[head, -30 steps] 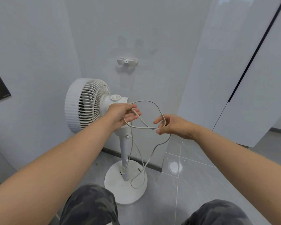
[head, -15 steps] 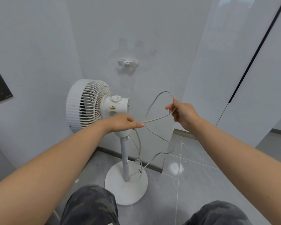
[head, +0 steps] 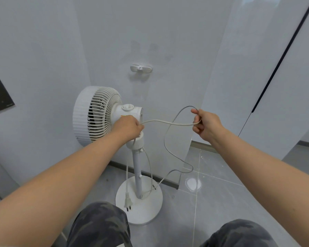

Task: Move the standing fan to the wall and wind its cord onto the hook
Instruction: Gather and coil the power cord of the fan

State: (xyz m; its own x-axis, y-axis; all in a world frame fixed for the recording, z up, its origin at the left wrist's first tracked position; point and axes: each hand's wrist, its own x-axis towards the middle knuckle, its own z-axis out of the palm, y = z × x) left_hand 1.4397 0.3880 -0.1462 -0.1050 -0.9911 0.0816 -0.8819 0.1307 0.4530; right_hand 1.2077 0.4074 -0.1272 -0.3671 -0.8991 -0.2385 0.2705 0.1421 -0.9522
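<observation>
The standing fan (head: pixel 98 114) is upright on the grey tiled floor (head: pixel 221 202), close to the white wall (head: pixel 159 32). Its round base sits near the skirting and its grille faces left.

The hook (head: pixel 141 68) is fixed to the wall above the fan's motor housing. It is well apart from both hands and from the cord (head: pixel 168 123).

Left hand (head: pixel 128 129): clenched round the cord, directly in front of the fan's neck. Whether it also touches the neck cannot be told.

Right hand (head: pixel 206 124): out to the right at about the same height. It grasps the cord between thumb and curled fingers.

One run of cord spans the gap between the two hands with a slight sag. A loop rises from the right hand, crosses that run and drops in a curve towards the foot of the pole, where it meets the base.

From the left hand a further length hangs beside the pole. It ends in the plug (head: pixel 127 202), which lies over the left part of the base. Contact between plug and base cannot be confirmed.

A dark socket panel (head: pixel 0 97) is mounted on the left-hand wall. A glossy white door panel (head: pixel 257 68) with a dark vertical seam stands to the right. Knees in camouflage trousers (head: pixel 100 225) show at the bottom edge.
</observation>
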